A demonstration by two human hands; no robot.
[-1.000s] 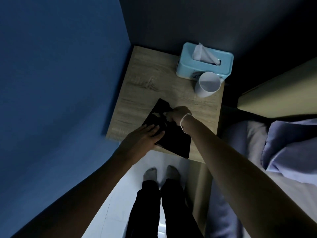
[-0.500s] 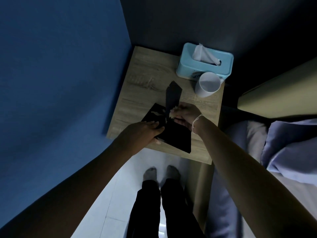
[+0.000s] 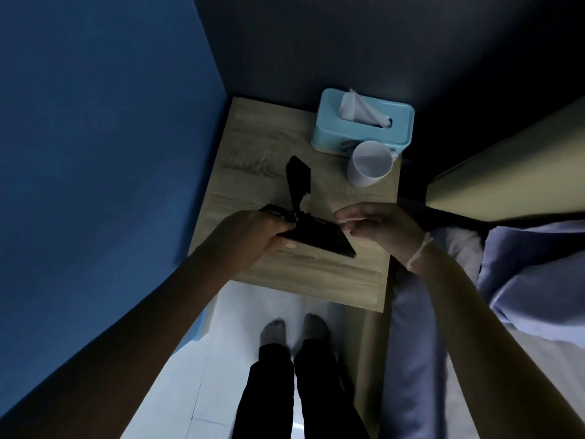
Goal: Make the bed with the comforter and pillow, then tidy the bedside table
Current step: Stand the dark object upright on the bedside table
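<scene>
Nearest the viewer, both forearms are running out of the bottom corners, cut off above the elbow, and the dim light is flattening most detail. Below them, two socked feet (image 3: 292,331) are standing on the pale floor (image 3: 202,375), the dark trouser legs cut off by the lower edge.

At the near half of the bedside table (image 3: 323,280), the left hand (image 3: 250,236) is gripping the left end of a black folded object (image 3: 316,237), fingers curled over its top and the thumb tucked under its edge. What the object is cannot be told; it is reading as a flat dark panel, with a narrower black flap (image 3: 298,182) standing up and leaning away from it. The right hand (image 3: 376,226) is sitting just beside the panel's right end, fingers curled inward with thumb and forefinger drawn together; whether they are pinching the panel's corner or merely touching it cannot be told. A pale cord is circling the right wrist.

Farther back, a white cup (image 3: 368,163) is standing upright, touching or almost touching a light blue tissue box (image 3: 361,125) with a tissue sticking up, both at the table's far right corner.

To the right, the bed is only partly in view: a bluish pillow (image 3: 538,267) and a beige headboard (image 3: 506,185) are cut off by the frame edge.
</scene>
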